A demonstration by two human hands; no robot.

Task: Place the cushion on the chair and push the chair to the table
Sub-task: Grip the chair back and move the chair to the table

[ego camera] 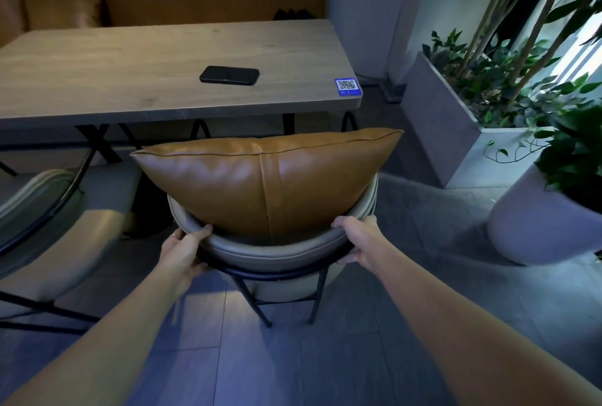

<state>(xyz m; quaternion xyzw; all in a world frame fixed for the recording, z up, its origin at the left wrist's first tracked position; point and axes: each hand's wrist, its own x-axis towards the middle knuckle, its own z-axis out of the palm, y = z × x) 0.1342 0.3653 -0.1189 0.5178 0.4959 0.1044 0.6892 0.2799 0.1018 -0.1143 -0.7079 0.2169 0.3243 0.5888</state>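
Fingers (198, 232) of left hand (184, 250) and right hand (358, 242) curled tight around curved backrest rim of grey chair (277, 250). Tan leather cushion (264, 177) upright on seat, leaning against backrest. Chair near wooden table (130, 79), facing its edge. On tabletop: black phone (229, 74), blue QR sticker (347, 86).

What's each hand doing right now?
Left hand: closed on the chair backrest.
Right hand: closed on the same backrest, opposite side.
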